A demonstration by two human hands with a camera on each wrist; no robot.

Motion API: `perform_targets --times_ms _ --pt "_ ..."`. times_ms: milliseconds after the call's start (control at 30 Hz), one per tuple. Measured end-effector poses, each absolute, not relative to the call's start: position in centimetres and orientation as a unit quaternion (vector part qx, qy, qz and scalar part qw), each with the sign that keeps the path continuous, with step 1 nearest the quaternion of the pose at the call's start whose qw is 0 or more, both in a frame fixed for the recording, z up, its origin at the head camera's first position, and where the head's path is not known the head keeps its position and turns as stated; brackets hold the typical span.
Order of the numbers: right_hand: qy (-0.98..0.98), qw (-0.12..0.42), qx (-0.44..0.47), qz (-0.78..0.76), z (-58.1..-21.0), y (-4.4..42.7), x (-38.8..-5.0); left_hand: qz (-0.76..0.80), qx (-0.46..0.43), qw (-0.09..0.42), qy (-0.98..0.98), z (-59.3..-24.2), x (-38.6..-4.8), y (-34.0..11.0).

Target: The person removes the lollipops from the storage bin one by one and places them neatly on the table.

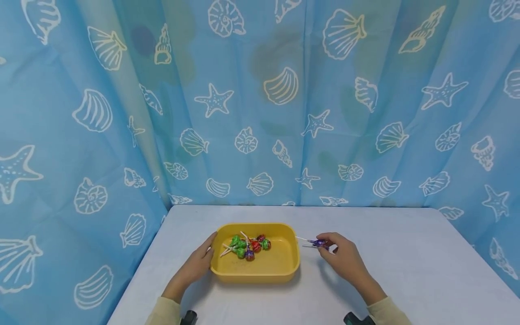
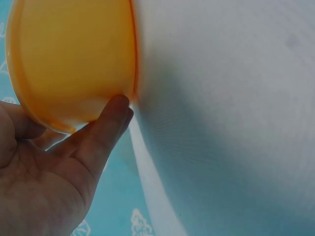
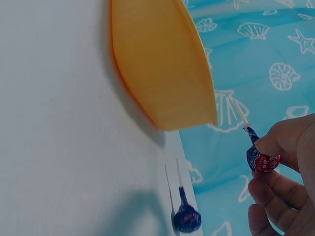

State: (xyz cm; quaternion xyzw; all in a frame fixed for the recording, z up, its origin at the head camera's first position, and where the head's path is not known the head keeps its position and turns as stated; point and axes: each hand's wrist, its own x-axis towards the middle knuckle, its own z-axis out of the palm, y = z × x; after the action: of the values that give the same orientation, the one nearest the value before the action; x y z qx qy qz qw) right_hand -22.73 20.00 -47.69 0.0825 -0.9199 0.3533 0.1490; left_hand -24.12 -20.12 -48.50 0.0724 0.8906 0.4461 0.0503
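Note:
A yellow plastic basin (image 1: 280, 266) stands on the table with several wrapped lollipops (image 1: 240, 253), green, red and purple, bunched in its left half. At its left end my left hand (image 1: 197, 261) holds the wall, thumb by the rim and fingers along the outside. Right of the basin, my right hand (image 1: 344, 257) pinches a purple-and-red wrapped lollipop (image 3: 261, 160) between thumb and fingers, its white stick pointing toward the basin. A second purple lollipop (image 3: 187, 219) lies on the table just beneath that hand.
White cloth covers the table (image 1: 410, 262). A blue curtain (image 1: 260, 135) with shell and starfish prints hangs behind it and along the sides. Dark wrist devices (image 1: 357, 318) show at the bottom edge near both sleeves.

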Motion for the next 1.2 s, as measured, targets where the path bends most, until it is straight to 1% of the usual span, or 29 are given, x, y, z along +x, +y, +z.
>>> perform_targets --times_ms 267,367,633,900,1200 --pt "-0.923 0.172 0.095 0.331 -48.2 21.1 -22.3 0.450 0.064 0.055 0.889 -48.7 -24.1 -20.0" --pt "-0.926 0.172 0.099 0.320 -48.5 21.3 -22.2 0.448 0.064 0.057 0.890 -48.7 -24.1 -20.0" --pt "-0.942 0.145 0.097 0.287 -49.8 21.8 -22.3 0.449 0.073 0.051 0.889 -48.6 -23.9 -20.1" --pt "-0.964 0.081 0.077 0.242 -51.3 22.2 -23.0 0.450 0.063 0.057 0.889 -49.0 -24.1 -20.1" --pt "-0.968 0.087 0.077 0.223 -51.5 21.8 -23.1 0.451 0.074 0.052 0.888 -48.8 -24.1 -20.1"
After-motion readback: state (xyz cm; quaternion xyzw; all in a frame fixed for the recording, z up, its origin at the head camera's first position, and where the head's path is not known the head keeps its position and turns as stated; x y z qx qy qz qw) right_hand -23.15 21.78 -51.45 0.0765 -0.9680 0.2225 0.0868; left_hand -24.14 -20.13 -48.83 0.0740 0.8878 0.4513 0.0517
